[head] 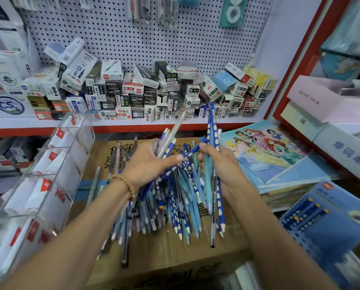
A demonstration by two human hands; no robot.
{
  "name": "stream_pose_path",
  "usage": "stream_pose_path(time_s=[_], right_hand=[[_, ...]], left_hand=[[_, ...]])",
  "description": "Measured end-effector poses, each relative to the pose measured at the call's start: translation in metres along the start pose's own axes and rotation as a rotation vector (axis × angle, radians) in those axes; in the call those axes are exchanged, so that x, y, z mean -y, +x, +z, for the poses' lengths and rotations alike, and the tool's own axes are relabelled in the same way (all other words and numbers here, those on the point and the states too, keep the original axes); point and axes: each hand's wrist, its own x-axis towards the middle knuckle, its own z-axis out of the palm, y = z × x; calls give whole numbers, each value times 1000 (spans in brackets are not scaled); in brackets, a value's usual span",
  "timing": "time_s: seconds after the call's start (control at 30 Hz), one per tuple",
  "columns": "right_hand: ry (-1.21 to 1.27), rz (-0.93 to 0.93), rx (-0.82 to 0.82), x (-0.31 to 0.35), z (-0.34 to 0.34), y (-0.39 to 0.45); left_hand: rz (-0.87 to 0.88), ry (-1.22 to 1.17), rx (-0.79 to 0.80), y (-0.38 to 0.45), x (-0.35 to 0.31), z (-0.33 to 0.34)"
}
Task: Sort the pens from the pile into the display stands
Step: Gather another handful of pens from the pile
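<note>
Left hand [147,162] gripping a fanned bunch of pens above the pen pile [164,206] on a cardboard box [175,254], right hand [219,162] clutching several blue spotted pens [212,122] upright, clear acrylic display stand [55,164] left of pile, colouring books [269,151] at right.

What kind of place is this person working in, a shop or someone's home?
Most likely a stationery shop. Small pen boxes are stacked on a shelf against a pegboard wall, a clear acrylic display stand sits at the left, and children's notebooks lie piled at the right.
</note>
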Motion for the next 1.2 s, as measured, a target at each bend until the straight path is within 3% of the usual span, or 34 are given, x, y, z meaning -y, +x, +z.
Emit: stream_pose_path(time_s=[0.17,0.43,0.63,0.87,1.03,1.2], right_hand=[[-44,-78,-20,16,-10,-26],[95,-94,-461,39,-59,-64],[211,-126,-679,51,-95,-98],[271,-257,-951,58,-136,-128],[328,-303,-1047,74,-161,-147],[309,-301,-1102,77,-186,-162]], left_hand=[[68,95,148,-1,-27,26],[17,-103,152,-38,-47,64],[-18,-260,305,-74,-60,101],[21,-233,596,-104,-71,134],[93,-128,639,-117,-76,162],[132,-264,715,-121,-85,171]])
